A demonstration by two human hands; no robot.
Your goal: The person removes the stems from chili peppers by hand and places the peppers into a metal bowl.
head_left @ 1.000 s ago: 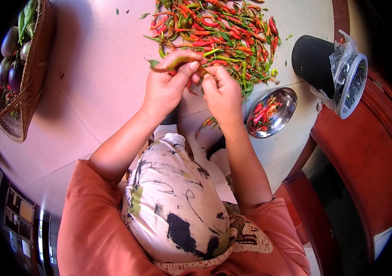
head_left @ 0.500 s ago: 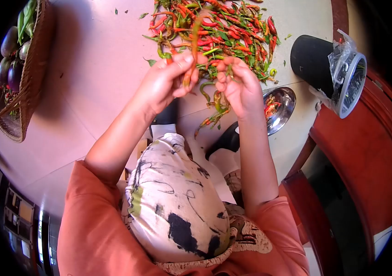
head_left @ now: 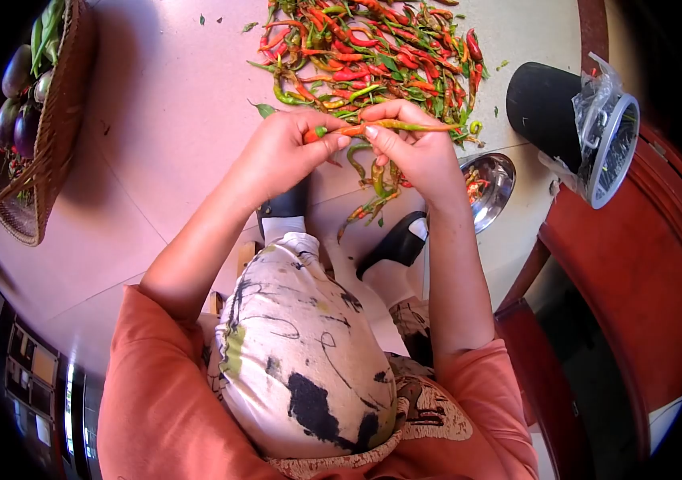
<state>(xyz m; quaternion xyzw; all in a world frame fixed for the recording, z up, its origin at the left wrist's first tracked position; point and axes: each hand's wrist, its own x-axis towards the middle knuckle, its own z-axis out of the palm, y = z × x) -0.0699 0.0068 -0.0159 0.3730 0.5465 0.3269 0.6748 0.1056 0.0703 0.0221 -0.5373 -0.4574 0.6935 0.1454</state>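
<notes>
Level between my two hands lies a long red and yellow-green chili pepper point(head_left: 419, 126). My left hand point(head_left: 287, 152) is closed on its red end, thumb and forefinger pinched together. The thumb and fingers of my right hand point(head_left: 421, 156) pinch the pepper near its middle, and its thin end sticks out to the right. Just beyond both hands, a heap of red and green chili peppers point(head_left: 357, 74) with leaves spreads over the floor. A few greenish peppers point(head_left: 378, 182) lie below the hands, partly hidden by them.
A steel bowl point(head_left: 504, 186) with red and pale bits stands right of my right hand. Further right are a black bucket point(head_left: 542, 104) with a plastic bag at its mouth and a red chair point(head_left: 629, 264). At far left stands a wicker basket point(head_left: 61, 128) with eggplants point(head_left: 17, 74).
The pepper has turned from upright in my left hand to level across both hands. My right hand has moved in beside the left and now grips it.
</notes>
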